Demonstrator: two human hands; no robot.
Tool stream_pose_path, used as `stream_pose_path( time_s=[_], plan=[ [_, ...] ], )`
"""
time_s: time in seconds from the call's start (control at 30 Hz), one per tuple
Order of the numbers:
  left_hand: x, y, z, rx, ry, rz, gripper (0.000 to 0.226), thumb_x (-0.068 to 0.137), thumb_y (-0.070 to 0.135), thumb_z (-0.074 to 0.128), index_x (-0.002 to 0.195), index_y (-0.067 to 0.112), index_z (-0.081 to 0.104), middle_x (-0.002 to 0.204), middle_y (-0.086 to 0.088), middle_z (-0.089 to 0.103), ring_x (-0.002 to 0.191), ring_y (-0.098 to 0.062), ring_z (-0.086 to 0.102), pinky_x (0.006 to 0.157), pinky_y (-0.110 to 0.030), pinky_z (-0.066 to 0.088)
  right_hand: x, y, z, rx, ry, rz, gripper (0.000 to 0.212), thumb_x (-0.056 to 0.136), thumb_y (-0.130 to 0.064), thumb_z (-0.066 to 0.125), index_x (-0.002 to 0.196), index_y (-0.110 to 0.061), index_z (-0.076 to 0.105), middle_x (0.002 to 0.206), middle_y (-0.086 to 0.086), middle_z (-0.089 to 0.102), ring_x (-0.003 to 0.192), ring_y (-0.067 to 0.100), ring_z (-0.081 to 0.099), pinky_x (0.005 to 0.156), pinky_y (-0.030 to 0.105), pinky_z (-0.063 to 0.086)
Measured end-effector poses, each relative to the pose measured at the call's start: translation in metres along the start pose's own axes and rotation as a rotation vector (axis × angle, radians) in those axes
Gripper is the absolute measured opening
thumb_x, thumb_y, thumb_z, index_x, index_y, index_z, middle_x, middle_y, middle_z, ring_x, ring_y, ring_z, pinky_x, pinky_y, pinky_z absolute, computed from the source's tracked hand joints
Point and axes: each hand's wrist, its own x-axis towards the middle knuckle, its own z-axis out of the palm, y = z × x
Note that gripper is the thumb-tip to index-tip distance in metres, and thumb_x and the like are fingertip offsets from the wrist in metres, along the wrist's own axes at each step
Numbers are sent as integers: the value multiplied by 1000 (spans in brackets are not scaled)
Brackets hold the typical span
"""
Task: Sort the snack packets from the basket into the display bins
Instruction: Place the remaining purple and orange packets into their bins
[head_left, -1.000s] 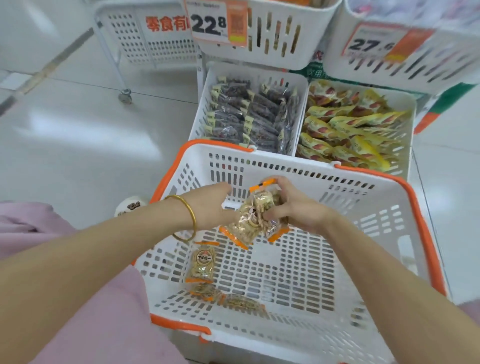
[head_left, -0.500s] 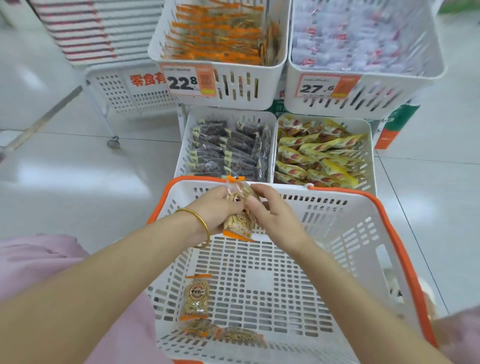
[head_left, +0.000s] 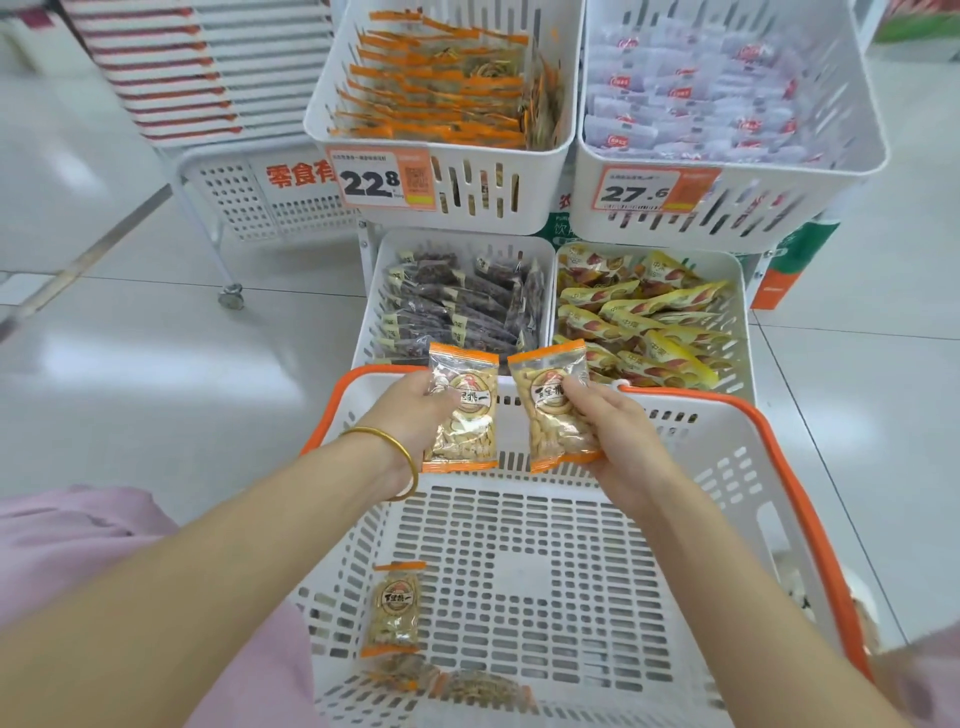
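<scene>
My left hand (head_left: 415, 410) grips one orange-edged peanut packet (head_left: 465, 415) upright above the far rim of the white basket with an orange rim (head_left: 810, 499). My right hand (head_left: 618, 436) holds a second matching packet (head_left: 550, 410) beside it, tilted slightly left. Inside the basket, at its near left, lies another peanut packet (head_left: 397, 608), with two darker packets (head_left: 457, 680) below it. The upper left display bin (head_left: 441, 78) holds orange-edged packets.
Upper right bin (head_left: 727, 78) holds pale packets with red logos. Lower bins hold dark packets (head_left: 457, 306) and yellow packets (head_left: 649, 317). Price tags read 22.8 (head_left: 379, 179) and 27.6 (head_left: 644, 189). A wheeled white rack (head_left: 234, 192) stands to the left on the tiled floor.
The packets held bunched between both hands have been separated, one in each hand, and lifted higher toward the bins. The view tilted up, showing more of the upper bins.
</scene>
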Motion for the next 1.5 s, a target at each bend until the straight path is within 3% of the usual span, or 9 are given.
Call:
stream_pose_path(
  time_s=[0.17,0.27,0.4,0.5,0.73,0.87,1.07,1.3,1.5],
  plan=[
    [-3,6,7,-202,-16,-52,52,98,23,45,145,10,28,152,-12,26,139,-36,28,113,-51,22,-4,-2,6,-37,-63,-74,24,91,-17,59,67,-17,53,60,-4,50,52,9,45,50,19,38],
    [-5,8,8,-263,-17,-64,51,96,27,46,144,15,33,153,-13,26,140,-33,27,112,-56,24,-7,-4,9,-85,-50,-94,26,93,-16,56,67,-16,55,53,-7,50,48,7,44,45,18,38],
    [-10,13,6,-309,-80,-60,43,99,33,43,136,11,43,136,-14,52,123,-30,52,101,-51,43,-9,-8,9,-92,-30,-127,17,92,-12,58,75,-14,56,61,-6,57,55,7,52,49,19,43],
    [-17,14,7,-172,-193,2,67,75,49,69,128,12,49,126,-12,60,115,-27,58,99,-50,46,-10,-8,13,-126,22,-196,9,88,-10,63,82,-15,61,69,-1,59,58,8,51,52,19,41],
    [-19,18,4,198,-192,173,59,61,23,81,113,18,54,110,-14,66,102,-30,64,92,-49,51,-12,-24,28,-376,72,-310,20,81,-12,72,88,-17,53,89,5,60,73,15,56,61,29,51],
    [-14,61,-12,285,-311,239,42,77,1,71,111,19,55,102,-2,68,94,-18,67,82,-34,55,0,-84,24,-528,-181,-429,47,75,-24,78,108,-30,45,118,-5,60,101,16,62,83,42,55],
    [17,158,-17,277,-399,395,51,75,-10,67,117,13,47,99,-3,70,82,-13,68,61,-24,54,27,-197,44,-892,-439,-537,64,80,-18,73,134,-35,42,90,1,62,69,12,63,65,31,58],
    [100,246,7,413,-10,690,41,86,22,65,122,16,47,118,2,53,107,-10,52,92,-24,42,94,-277,40,-853,126,-802,44,80,-9,71,118,-21,52,64,-11,49,57,11,54,64,46,57],
    [168,274,42,1027,77,952,63,85,-9,36,137,24,45,138,-11,45,128,-31,37,106,-41,33,158,-312,49,-847,559,-1036,43,85,-15,65,124,-16,47,75,-8,48,80,21,52,70,32,41]
  ],
)
